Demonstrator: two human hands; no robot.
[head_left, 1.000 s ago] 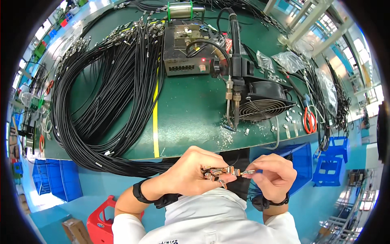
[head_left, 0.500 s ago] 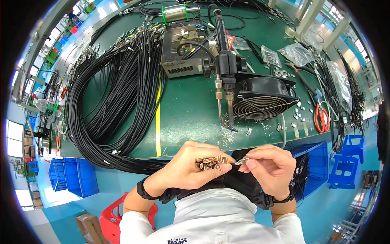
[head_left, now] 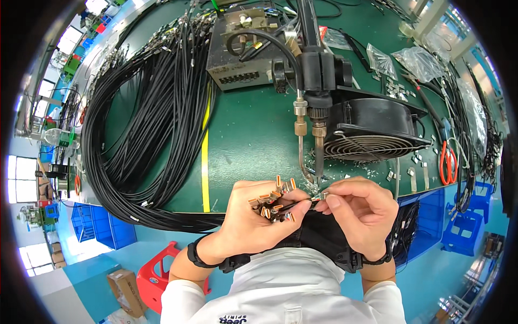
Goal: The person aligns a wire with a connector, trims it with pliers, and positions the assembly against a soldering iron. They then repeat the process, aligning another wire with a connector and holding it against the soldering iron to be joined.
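My left hand [head_left: 245, 224] is closed around a bunch of small metal plug connectors [head_left: 272, 202] with orange inserts, which stick out above the thumb in several directions. Between its thumb and forefinger runs a thin dark cable end. At that end my right hand [head_left: 364, 213] pinches a small silvery connector [head_left: 322, 197] between thumb and forefinger; fingertips partly cover it. Just above the pinched piece is the tip of a clamped soldering iron [head_left: 319, 146], with a thin bent feed tube [head_left: 302, 148] beside it. I cannot tell whether the tip touches the connector.
A large coil of black cables [head_left: 108, 162] covers the table's left side. Behind the hands stand a grey control box [head_left: 237, 73] and a black fan [head_left: 377, 121]. Orange-handled pliers [head_left: 448, 164], loose connectors [head_left: 399, 89] and plastic bags [head_left: 421, 62] lie right. A red stool [head_left: 156, 275] stands lower left.
Both hands are now closer to the soldering tip, with the connector just under it. The bunch in my left hand has turned and spread upward. The view has shifted nearer the table.
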